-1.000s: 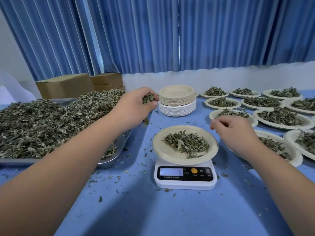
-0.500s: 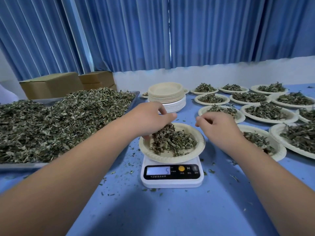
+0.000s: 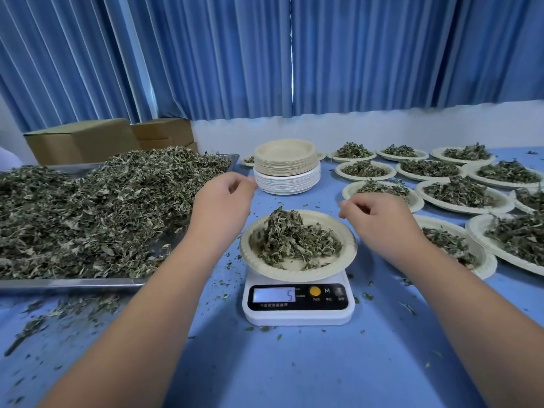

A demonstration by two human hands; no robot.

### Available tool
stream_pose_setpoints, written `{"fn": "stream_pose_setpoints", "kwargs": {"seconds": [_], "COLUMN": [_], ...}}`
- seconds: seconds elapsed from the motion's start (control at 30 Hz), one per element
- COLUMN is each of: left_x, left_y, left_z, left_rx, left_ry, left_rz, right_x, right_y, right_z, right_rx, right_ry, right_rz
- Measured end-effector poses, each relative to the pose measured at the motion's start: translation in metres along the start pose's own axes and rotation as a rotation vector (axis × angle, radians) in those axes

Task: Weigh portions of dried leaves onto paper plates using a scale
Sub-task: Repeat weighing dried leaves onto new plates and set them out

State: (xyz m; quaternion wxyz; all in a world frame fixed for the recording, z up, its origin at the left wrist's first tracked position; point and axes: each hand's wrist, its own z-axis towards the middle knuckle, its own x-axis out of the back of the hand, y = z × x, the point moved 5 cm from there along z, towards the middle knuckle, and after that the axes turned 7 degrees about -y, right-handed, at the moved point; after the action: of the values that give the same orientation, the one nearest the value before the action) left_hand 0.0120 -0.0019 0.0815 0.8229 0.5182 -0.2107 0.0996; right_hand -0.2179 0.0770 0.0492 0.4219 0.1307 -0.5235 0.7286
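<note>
Lifted clear since the earlier frame: your left hand (image 3: 223, 210), which had been down among the dried leaves (image 3: 294, 238) on the paper plate (image 3: 348, 241), came away to that plate's left holding nothing. The heap stood taller for it. By judgement, the portion had just taken its top-up, and the reading wanted checking before more went on.

- Toward the near edge of the table (image 3: 294, 363): scale (image 3: 297, 315), white, display showing 5, the same figure as earlier.
- On the scale: the plate, leaves piled at its centre.
- Your left hand: above the table just left of the plate, fingers loosely curled, empty.
- Your right hand (image 3: 379, 225): hovering at the plate's right rim, fingers loosely curled, nothing seen in them.
- Left side of the table: tray (image 3: 73, 283), heaped with loose leaf.
- Toward the far edge: stack of empty plates (image 3: 287, 169).
- Right side, running to the far edge: filled plates (image 3: 462, 195), in rows.
</note>
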Motion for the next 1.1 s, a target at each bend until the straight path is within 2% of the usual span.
{"fn": "stream_pose_setpoints", "kwargs": {"seconds": [0.13, 0.37, 0.67, 0.9, 0.97, 1.1], "left_x": [0.002, 0.002, -0.001, -0.006, -0.008, -0.016], "left_y": [-0.009, -0.023, -0.024, -0.020, -0.016, -0.013], "left_z": [-0.006, -0.018, -0.019, -0.023, -0.025, -0.027], "left_rx": [0.010, 0.010, 0.012, -0.070, -0.118, -0.145], "left_ry": [0.063, 0.024, -0.016, -0.059, -0.087, -0.248], "left_rz": [-0.046, 0.046, 0.050, 0.086, 0.096, 0.243], "right_x": [0.002, 0.004, 0.007, 0.004, 0.004, 0.004], "right_y": [0.000, 0.000, -0.003, -0.004, -0.004, -0.005], "right_z": [0.001, -0.001, -0.003, -0.003, -0.003, -0.004], "right_rx": [-0.003, -0.006, 0.002, 0.003, 0.003, 0.012], "right_ry": [0.019, 0.061, 0.100, 0.086, 0.088, 0.078], "right_rz": [0.011, -0.012, -0.045, -0.033, -0.025, -0.034]}}
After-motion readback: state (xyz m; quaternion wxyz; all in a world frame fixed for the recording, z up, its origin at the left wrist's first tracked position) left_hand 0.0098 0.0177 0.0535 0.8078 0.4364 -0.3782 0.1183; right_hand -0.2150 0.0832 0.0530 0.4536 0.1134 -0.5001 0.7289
